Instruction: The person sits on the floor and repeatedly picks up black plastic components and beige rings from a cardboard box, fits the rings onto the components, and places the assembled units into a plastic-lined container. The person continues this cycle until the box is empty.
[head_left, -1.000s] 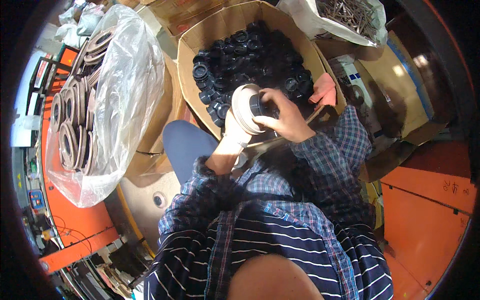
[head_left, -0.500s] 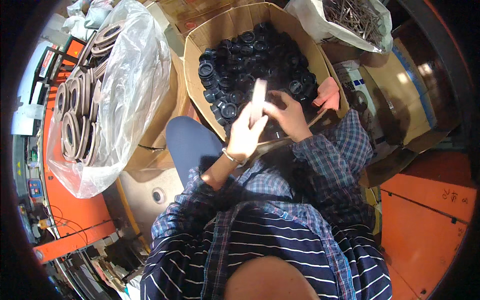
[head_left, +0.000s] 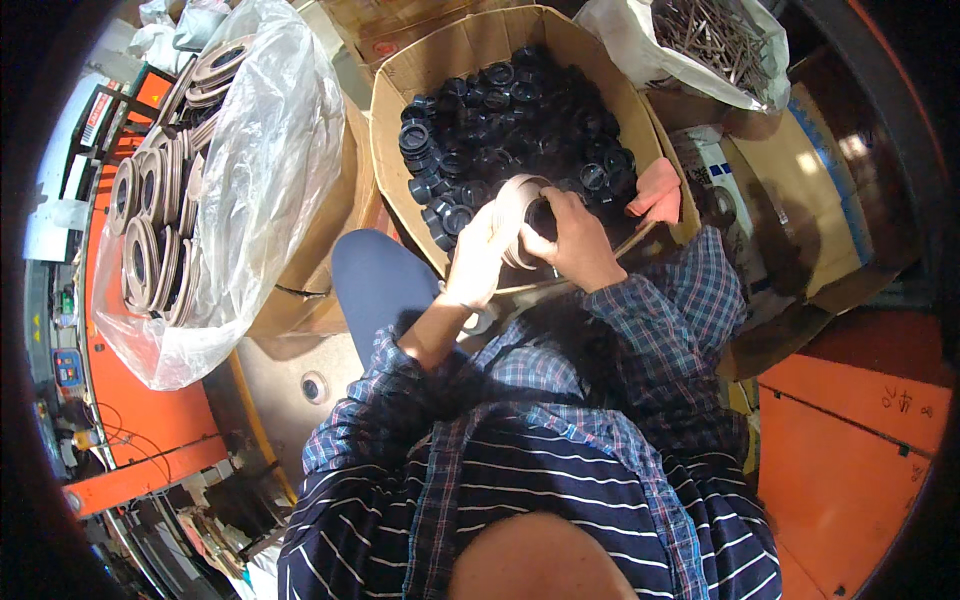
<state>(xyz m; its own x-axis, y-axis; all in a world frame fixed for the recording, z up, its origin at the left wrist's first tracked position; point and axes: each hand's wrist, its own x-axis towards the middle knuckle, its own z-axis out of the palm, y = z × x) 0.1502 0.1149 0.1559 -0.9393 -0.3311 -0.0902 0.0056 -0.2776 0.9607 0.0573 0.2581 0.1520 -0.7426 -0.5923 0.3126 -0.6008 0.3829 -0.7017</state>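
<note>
Above the near part of a cardboard box (head_left: 390, 110), both my hands meet at a beige-brown ring (head_left: 513, 208). My left hand (head_left: 478, 260) grips the ring along its left side. From the right, my right hand (head_left: 583, 240) has its fingers curled at the ring's opening. A dark round piece shows in that opening, by the right fingertips; it looks like one of the black ring-shaped plastic parts (head_left: 500, 95) that fill the box, though my fingers partly cover it. Those parts lie loose and heaped just beyond my hands.
To the left, more beige-brown rings (head_left: 145, 265) lie stacked in a clear plastic bag (head_left: 275, 170). A pink cloth (head_left: 657, 190) hangs over the box's right edge. Behind at right is a white sack (head_left: 625, 45) of thin metal strips (head_left: 715, 45). An orange cabinet (head_left: 850, 440) stands lower right.
The ring has turned from nearly edge-on to showing its face and opening. My right fingers have come onto its opening, and my left hand has shifted slightly left.
</note>
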